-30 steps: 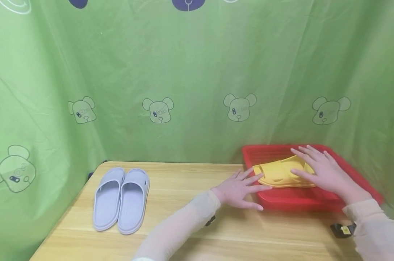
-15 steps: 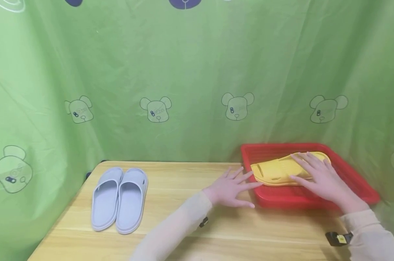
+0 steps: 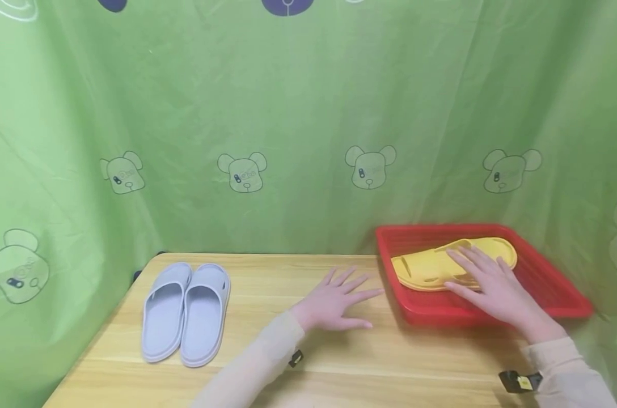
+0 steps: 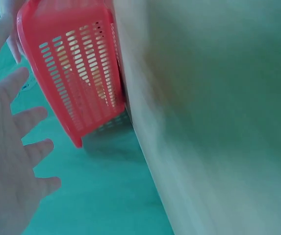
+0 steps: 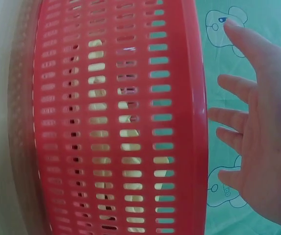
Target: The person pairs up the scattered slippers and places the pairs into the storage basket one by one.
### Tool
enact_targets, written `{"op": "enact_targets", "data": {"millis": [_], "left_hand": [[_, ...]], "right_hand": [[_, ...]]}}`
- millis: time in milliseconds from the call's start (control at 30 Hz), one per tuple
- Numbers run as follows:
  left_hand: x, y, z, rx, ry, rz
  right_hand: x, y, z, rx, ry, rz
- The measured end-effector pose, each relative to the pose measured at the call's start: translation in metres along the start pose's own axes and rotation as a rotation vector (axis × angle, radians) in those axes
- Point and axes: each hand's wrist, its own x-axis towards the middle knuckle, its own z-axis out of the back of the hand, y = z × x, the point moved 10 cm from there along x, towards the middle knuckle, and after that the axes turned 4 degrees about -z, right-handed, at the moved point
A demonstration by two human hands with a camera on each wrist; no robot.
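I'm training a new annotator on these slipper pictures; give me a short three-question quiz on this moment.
1. True or false: the left hand is gripping the red basket.
2. Which hand is over the yellow slippers? A) left B) right C) both
3. Fill in: the pair of ______ slippers lies side by side on the wooden table.

Key:
1. False; its fingers are spread, apart from the basket.
2. B; the right hand lies flat over them, inside the basket.
3. Light grey.
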Motion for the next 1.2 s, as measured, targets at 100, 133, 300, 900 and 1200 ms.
{"op": "enact_targets", "data": {"millis": [100, 133, 300, 900, 1200], "left_hand": [[-0.012, 0.006, 0.000, -0.018, -0.016, 0.018], [-0.017, 0.008, 0.000, -0.026, -0.020, 0.024], [-0.034, 0.015, 0.001, -0.055, -0.034, 0.060], [-0.084, 0.043, 0.026, -0.083, -0.132, 0.194], [-0.105, 0.066, 0.050, -0.076, -0.252, 0.233]], "right_hand": [[-0.001, 0.004, -0.003, 0.009, 0.007, 0.000], [-0.002, 0.006, -0.005, 0.012, 0.010, -0.004], [-0.004, 0.014, -0.011, 0.023, 0.014, -0.005], [-0.004, 0.050, -0.025, 0.059, 0.023, 0.046], [0.003, 0.075, -0.038, 0.067, 0.062, 0.082]]}}
